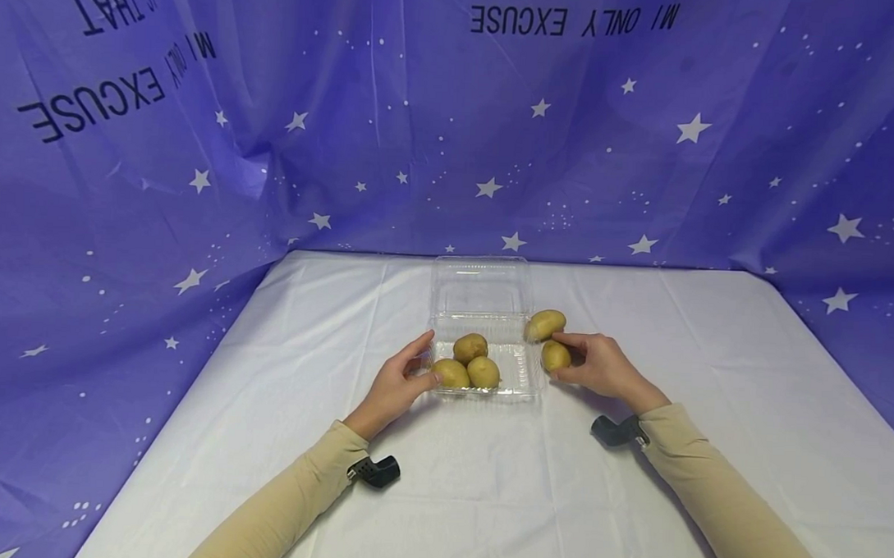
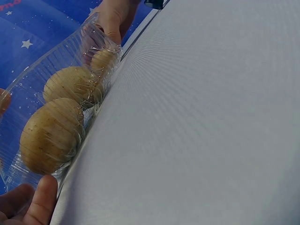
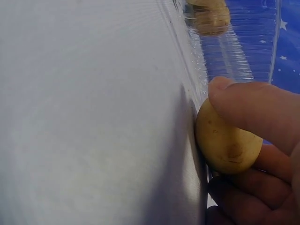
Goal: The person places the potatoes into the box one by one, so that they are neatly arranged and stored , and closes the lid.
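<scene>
A clear plastic clamshell container [image 1: 513,372] stands with its lid [image 1: 480,284] folded back. Three potatoes [image 1: 470,347] lie inside it, toward its left half. My left hand [image 1: 397,384] holds the container's left side, thumb at the front corner and forefinger farther back; in the left wrist view the thumb [image 2: 43,199] touches the clear wall. Just right of the container, my right hand [image 1: 599,365] grips another potato [image 3: 229,138] between thumb and fingers, low over the table. Behind that one, a further potato [image 1: 546,324] lies beside the container's back right corner.
A white cloth [image 1: 328,308] covers the table. Purple curtains [image 1: 422,147] with white stars hang behind it and along the sides. A black wrist camera [image 1: 381,472] is strapped to the left sleeve, and another black camera [image 1: 613,431] to the right one.
</scene>
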`<state>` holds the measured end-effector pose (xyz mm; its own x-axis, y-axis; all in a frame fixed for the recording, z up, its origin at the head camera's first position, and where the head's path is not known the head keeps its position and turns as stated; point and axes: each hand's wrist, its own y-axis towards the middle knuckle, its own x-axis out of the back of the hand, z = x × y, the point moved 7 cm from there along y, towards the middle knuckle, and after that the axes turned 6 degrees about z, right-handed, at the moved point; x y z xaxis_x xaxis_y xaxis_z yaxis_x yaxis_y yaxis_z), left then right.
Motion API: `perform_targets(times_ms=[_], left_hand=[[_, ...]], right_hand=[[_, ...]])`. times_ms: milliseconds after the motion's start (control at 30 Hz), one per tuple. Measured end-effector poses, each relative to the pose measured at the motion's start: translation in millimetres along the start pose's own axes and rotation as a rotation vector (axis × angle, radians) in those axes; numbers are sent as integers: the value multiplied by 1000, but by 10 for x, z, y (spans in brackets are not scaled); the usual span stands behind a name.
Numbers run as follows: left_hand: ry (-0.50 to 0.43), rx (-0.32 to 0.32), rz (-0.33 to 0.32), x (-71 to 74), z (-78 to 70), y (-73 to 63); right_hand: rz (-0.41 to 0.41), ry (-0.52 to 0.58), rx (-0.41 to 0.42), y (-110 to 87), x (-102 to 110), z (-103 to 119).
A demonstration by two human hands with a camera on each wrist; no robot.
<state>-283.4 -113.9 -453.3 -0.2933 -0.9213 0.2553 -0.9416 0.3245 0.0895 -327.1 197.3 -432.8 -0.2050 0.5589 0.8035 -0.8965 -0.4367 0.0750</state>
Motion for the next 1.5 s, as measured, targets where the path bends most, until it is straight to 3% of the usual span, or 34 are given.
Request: perform_targets(times_ms=[900,1133,1500], left_hand=[[10,-8,-7,10,-14,-4],[5,-8,-4,1,-13,0],[8,-4,-3,2,-2,-4]], right_hand=[[22,121,-22,-11,123,-26],[28,208,-21,-8,212,34],[3,220,5,59,354,169]])
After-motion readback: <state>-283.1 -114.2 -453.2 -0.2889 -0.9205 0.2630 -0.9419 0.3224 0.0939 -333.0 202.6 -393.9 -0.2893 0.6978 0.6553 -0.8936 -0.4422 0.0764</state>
